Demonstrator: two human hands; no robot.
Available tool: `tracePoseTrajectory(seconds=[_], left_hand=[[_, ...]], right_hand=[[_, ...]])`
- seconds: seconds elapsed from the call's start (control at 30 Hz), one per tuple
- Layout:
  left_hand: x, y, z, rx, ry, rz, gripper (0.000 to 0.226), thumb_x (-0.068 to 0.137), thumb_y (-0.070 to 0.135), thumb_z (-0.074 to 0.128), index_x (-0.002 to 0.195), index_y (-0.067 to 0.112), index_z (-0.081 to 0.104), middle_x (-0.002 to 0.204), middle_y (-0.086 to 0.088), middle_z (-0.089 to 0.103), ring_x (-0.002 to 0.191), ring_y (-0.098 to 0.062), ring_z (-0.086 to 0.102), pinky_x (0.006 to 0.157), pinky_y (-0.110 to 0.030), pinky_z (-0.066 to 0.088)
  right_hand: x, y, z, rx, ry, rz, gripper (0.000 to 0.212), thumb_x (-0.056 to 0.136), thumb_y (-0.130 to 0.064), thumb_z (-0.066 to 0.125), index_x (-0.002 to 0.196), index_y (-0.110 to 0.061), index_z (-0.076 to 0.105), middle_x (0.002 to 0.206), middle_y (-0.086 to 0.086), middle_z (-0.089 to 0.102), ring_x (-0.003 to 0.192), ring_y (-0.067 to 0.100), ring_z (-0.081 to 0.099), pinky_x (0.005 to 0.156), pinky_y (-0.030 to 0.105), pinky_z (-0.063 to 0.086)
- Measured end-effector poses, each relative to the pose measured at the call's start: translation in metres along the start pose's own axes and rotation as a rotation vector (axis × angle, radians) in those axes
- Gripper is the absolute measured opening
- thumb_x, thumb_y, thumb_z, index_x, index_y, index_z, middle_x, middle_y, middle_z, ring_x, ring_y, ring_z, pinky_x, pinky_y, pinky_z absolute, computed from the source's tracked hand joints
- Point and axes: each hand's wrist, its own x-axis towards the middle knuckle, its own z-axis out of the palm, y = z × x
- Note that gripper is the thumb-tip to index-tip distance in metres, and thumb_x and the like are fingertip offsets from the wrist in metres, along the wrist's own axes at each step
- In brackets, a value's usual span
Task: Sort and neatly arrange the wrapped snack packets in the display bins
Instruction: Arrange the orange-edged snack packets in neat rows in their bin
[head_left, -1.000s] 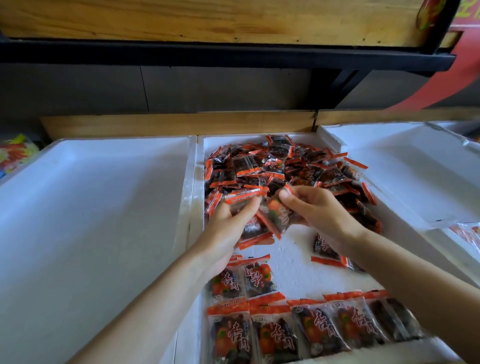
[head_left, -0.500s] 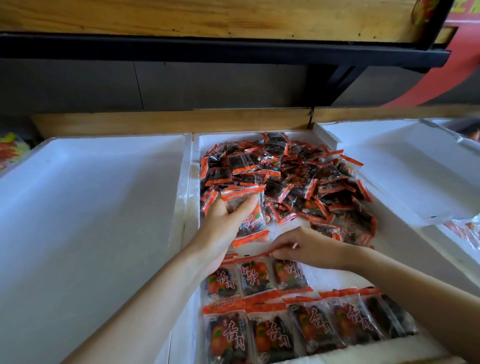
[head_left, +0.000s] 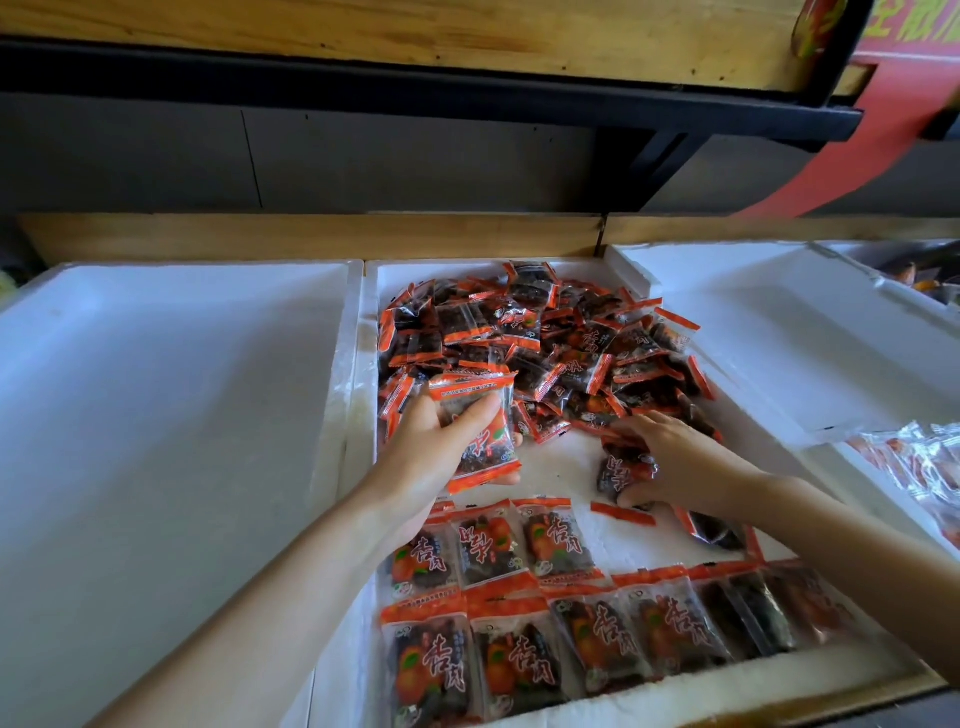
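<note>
Foam bin (head_left: 561, 462), rows half-laid: left hand (head_left: 441, 457) grips spare packets (head_left: 485, 441), right hand (head_left: 675, 462) pinches one packet (head_left: 623, 470), likely extending the second row (head_left: 493, 543).

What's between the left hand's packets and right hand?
Head view: only bare bin floor lies between the packets in the left hand and the right hand, pinching another packet.

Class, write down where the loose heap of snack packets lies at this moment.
In the head view, the loose heap fills the far half of the middle white bin, behind the tidy rows along its near edge.
</note>
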Motion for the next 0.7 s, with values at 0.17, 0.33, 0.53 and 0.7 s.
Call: tracePoseTrajectory(seconds=[0.17, 0.33, 0.53, 0.7], left_hand=[[0.002, -0.002, -0.001, 0.012, -0.002, -0.004, 0.014, 0.098, 0.018, 0.054, 0.096, 0.015, 0.068, 0.084, -0.008, 0.069, 0.078, -0.03, 0.07, 0.07, -0.045, 0.061], [0.002, -0.003, -0.001, 0.013, -0.015, -0.012, 0.022, 0.098, 0.017, 0.054, 0.089, 0.022, 0.073, 0.089, -0.011, 0.069, 0.083, -0.027, 0.069, 0.071, -0.044, 0.06], [0.003, -0.004, -0.001, -0.001, -0.014, -0.03, 0.016, 0.098, 0.018, 0.055, 0.096, 0.011, 0.069, 0.093, -0.016, 0.062, 0.077, -0.028, 0.067, 0.066, -0.04, 0.06], [0.004, -0.006, -0.001, -0.01, -0.018, -0.036, 0.017, 0.097, 0.017, 0.055, 0.095, 0.006, 0.067, 0.087, -0.013, 0.059, 0.073, -0.024, 0.067, 0.067, -0.043, 0.061]], right_hand=[[0.006, -0.004, -0.008, 0.203, 0.116, 0.019, 0.04, 0.072, -0.026, 0.079, 0.103, -0.014, 0.058, 0.089, -0.004, 0.064, 0.076, 0.01, 0.058, 0.065, 0.021, 0.046], [0.009, -0.002, -0.028, 0.391, 0.042, -0.091, 0.008, 0.085, -0.023, 0.067, 0.083, -0.025, 0.06, 0.075, -0.011, 0.062, 0.069, 0.005, 0.06, 0.061, 0.013, 0.043], [0.005, -0.01, -0.005, 0.397, -0.357, -0.175, 0.01, 0.095, -0.018, 0.054, 0.09, -0.025, 0.059, 0.081, -0.005, 0.063, 0.066, -0.003, 0.057, 0.065, 0.012, 0.043], [0.002, -0.016, 0.001, 0.338, -0.269, -0.181, 0.008, 0.09, -0.02, 0.061, 0.095, -0.026, 0.06, 0.088, -0.013, 0.06, 0.074, -0.009, 0.055, 0.069, 0.01, 0.044]])
